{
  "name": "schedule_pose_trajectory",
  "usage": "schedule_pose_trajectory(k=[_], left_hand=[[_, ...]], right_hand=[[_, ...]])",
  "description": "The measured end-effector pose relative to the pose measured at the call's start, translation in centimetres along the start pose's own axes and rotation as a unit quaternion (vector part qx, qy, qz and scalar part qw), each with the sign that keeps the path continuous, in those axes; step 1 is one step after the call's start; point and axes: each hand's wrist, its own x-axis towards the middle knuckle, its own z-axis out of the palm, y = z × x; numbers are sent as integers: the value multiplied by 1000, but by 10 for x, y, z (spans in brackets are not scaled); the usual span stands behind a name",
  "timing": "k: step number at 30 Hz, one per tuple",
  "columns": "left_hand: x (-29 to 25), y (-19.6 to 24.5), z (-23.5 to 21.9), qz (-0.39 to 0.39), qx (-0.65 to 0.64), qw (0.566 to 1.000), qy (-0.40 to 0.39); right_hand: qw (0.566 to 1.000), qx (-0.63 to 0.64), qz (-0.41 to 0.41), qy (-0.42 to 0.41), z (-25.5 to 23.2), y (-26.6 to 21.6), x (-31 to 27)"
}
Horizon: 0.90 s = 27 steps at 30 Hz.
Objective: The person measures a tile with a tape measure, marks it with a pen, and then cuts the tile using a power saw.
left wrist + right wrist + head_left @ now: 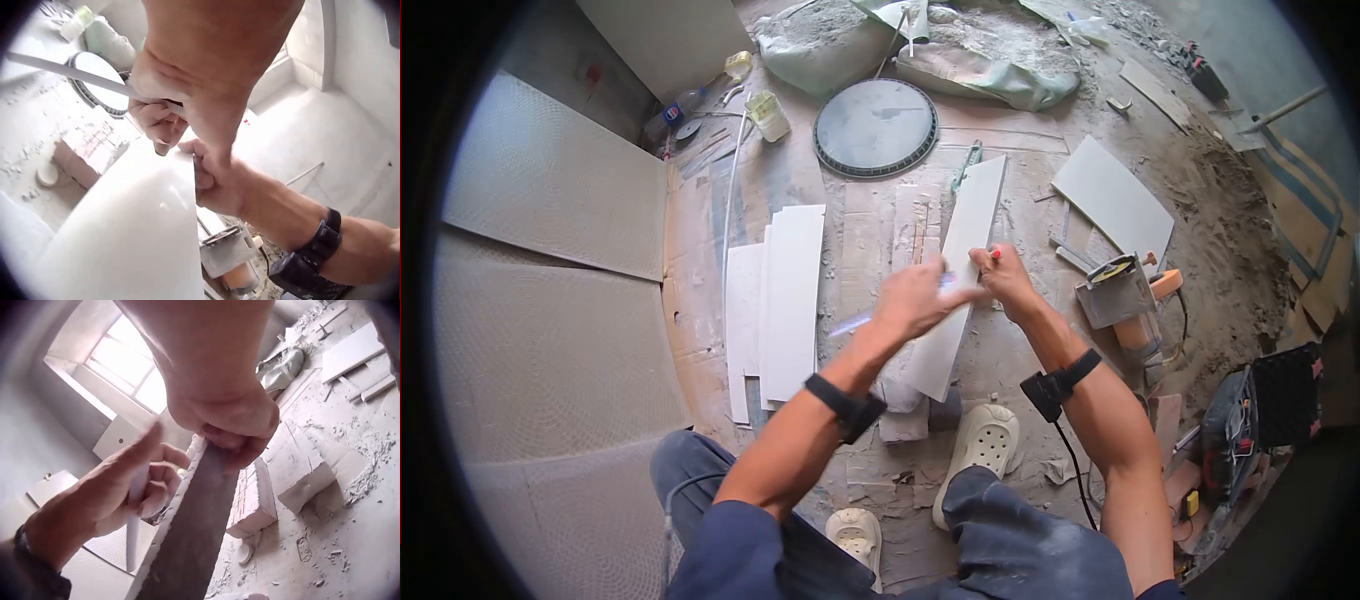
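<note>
My left hand (910, 300) grips a long, thin, pale strip (69, 74), which looks blurred in the head view. Its fingers curl round the strip just above a long white tile piece (940, 355). The right hand (1007, 280) holds the edge of that tile, its fingers bent over the rim in the right wrist view. A small red tip (996, 254) shows at the right hand; the rest of it is hidden. Seen from the right wrist, the tile has a grey underside (187, 550) and a chipped white edge. The tile slants up from near the feet, close over some blocks (306, 481).
Cut white tile strips (792, 300) lie stacked on the left. A round black-rimmed disc (875, 128) lies ahead, before dusty sacks (1000, 65). On the right are another white tile (1115, 195), a power cutter (1120, 295) and an open toolbox (1245, 420). Large panels (560, 350) line the left.
</note>
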Motion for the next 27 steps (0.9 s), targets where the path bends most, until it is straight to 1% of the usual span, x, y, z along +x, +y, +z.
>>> schedule_pose_trajectory(k=[2, 3, 4, 5, 6, 7, 8, 10, 12, 14, 15, 16, 17, 18, 20, 21, 22, 24, 25, 27], left_hand=[[4, -48, -4, 55, 28, 998, -10], [3, -70, -6, 99, 38, 993, 46], [0, -82, -13, 142, 47, 983, 103], [1, -94, -21, 142, 47, 984, 102], [3, -98, -33, 35, 6, 999, 33], [5, -99, -40, -73, -36, 996, -37], [6, -97, -42, -74, -38, 996, -39], [5, -95, -44, -54, -90, 994, -21], [11, -99, -38, -46, -79, 996, -17], [17, -105, -32, -40, -68, 997, -14], [18, -106, -29, -22, -70, 997, -3], [21, -106, -26, -1, -71, 997, 10], [23, -105, -24, 2, -70, 997, 16], [24, -103, -23, 4, -71, 997, 14], [26, -100, -23, 5, -69, 997, 22], [28, -99, -23, 6, -69, 997, 21], [31, -98, -22, 1, -64, 998, 26], [35, -94, -21, -2, -61, 998, 29], [36, -91, -21, -3, -81, 996, 25], [42, -88, -20, -1, -100, 995, 21]], right_hand=[[995, -94, -12, 9, 2, 0, 4], [996, -91, -9, 10, 3, 3, 8], [991, -132, -9, 9, 3, 5, 13], [985, -175, -9, 8, 4, 7, 17], [985, -175, -8, 7, 4, 9, 19], [980, -201, -10, 11, 6, 11, 21], [974, -227, -14, 15, 6, 12, 23], [970, -241, -19, 13, 5, 12, 26], [967, -254, -22, 12, 4, 9, 27], [940, -335, -64, 33, 4, 5, 27], [939, -336, -59, 32, 3, 1, 27], [941, -337, -35, -7, 1, -5, 29], [940, -337, -12, -45, 1, -11, 29], [940, -337, -10, -43, 3, -7, 27], [935, -352, -37, 25, 13, 13, 26], [944, -327, -25, 30, 17, 16, 25], [944, -327, -23, 31, 20, 20, 22], [937, -341, -15, 71, 28, 25, 16], [925, -362, -58, 99, 31, 26, 12], [918, -377, -69, 100, 30, 19, 5]])
